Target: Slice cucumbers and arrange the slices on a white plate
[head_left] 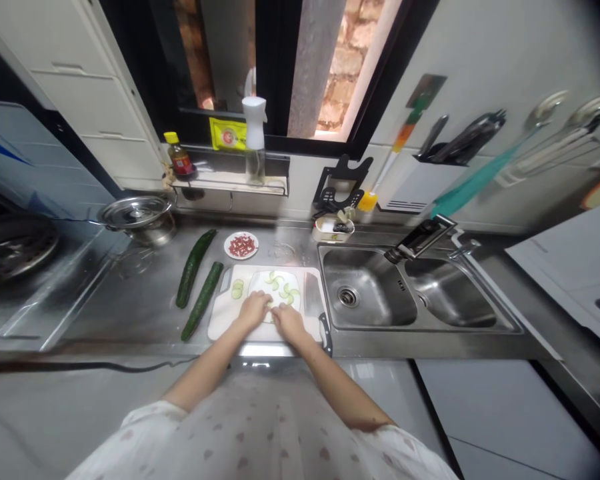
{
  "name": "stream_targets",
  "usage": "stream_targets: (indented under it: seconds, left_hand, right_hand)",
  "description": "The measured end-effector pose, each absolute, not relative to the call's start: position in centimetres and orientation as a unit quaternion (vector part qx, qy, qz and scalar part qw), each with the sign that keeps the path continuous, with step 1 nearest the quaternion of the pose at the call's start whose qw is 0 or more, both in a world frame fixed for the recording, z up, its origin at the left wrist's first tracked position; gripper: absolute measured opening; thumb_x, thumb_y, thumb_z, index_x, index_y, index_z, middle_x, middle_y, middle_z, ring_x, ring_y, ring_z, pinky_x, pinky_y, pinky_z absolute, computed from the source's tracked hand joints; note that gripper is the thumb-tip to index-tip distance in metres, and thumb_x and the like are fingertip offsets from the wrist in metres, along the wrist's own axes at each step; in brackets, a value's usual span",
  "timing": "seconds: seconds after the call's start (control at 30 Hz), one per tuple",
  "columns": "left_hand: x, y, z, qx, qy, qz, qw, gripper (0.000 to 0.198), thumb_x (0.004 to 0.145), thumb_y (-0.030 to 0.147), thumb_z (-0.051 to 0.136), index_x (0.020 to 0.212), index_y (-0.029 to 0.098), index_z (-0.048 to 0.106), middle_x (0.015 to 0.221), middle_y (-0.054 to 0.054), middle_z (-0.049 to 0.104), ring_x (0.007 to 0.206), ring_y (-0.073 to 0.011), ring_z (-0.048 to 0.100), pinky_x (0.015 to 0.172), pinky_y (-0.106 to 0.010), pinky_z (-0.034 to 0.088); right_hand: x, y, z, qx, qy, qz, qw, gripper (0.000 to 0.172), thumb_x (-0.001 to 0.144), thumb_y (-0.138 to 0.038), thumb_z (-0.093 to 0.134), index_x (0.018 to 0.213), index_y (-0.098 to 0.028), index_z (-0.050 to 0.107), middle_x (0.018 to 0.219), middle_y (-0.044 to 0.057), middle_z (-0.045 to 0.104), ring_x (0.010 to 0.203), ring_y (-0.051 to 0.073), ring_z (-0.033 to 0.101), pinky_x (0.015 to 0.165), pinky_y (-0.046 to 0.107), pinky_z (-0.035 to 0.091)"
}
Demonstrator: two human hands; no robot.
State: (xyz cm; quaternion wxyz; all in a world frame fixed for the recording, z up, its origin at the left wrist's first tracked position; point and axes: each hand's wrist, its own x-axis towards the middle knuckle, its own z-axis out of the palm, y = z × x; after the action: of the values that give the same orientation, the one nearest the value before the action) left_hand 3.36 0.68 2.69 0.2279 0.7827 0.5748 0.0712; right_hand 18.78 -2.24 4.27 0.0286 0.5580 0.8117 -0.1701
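Note:
My left hand [254, 311] and my right hand [289, 321] meet over the front of a white plate [254, 283], fingertips pinched together. Between them is a small pale green bit, seemingly a cucumber slice, mostly covered by the fingers. On the plate, thin cucumber slices [289, 293] are laid out in pinwheel-like shapes. The plate rests on a white cutting board [225, 320]. A few round cucumber slices [237, 288] lie on the board left of the plate. A knife [312, 293] with a black handle lies along the board's right side.
Two whole cucumbers [196, 268] lie left of the board. Behind it sits a small plate of chopped reddish pieces [242, 246]. A lidded steel pot [145, 219] stands back left. The double sink [370, 287] and faucet [420, 239] are right. A spray bottle [255, 140] stands on the shelf.

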Motion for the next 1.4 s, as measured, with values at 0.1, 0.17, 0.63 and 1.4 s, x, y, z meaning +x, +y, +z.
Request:
stream_targets:
  seconds: [0.1,0.17,0.63,1.4]
  left_hand:
    - [3.4,0.6,2.9,0.782,0.577,0.062,0.228,0.026,0.086,0.019,0.05,0.108,0.022,0.062,0.106,-0.008,0.059,0.105,-0.022,0.049,0.089,-0.032,0.038]
    - [3.5,0.6,3.0,0.78,0.58,0.061,0.225,0.026,0.086,0.019,0.05,0.108,0.022,0.062,0.106,-0.008,0.059,0.104,-0.0221,0.049,0.089,-0.032,0.038]
    - [3.6,0.2,3.5,0.758,0.594,0.111,0.247,0.025,0.084,0.019,0.052,0.105,0.02,0.065,0.103,-0.007,0.061,0.102,-0.0215,0.053,0.089,-0.031,0.041]
    - [-2.8,0.5,3.0,0.552,0.81,0.11,0.165,0.041,0.085,0.047,0.047,0.111,0.017,0.059,0.108,-0.014,0.063,0.096,-0.0277,0.06,0.078,-0.035,0.043]
  right_hand:
    - [18.8,-2.2,4.4,0.558,0.81,-0.175,0.036,0.033,0.098,-0.029,0.032,0.108,-0.022,0.063,0.101,0.008,0.061,0.09,0.017,0.055,0.073,0.024,0.037]
    - [18.8,-2.1,4.5,0.56,0.808,-0.177,0.044,0.033,0.097,-0.029,0.033,0.108,-0.022,0.063,0.102,0.008,0.061,0.091,0.017,0.055,0.074,0.024,0.037]
    - [19.1,-1.8,4.9,0.567,0.798,-0.201,0.016,0.03,0.094,-0.031,0.039,0.104,-0.02,0.065,0.099,0.007,0.063,0.092,0.017,0.056,0.076,0.024,0.037]
    - [20.3,-2.0,5.0,0.574,0.746,-0.254,-0.221,0.029,0.091,-0.023,0.04,0.097,-0.017,0.068,0.099,0.008,0.068,0.094,0.017,0.059,0.085,0.025,0.042]
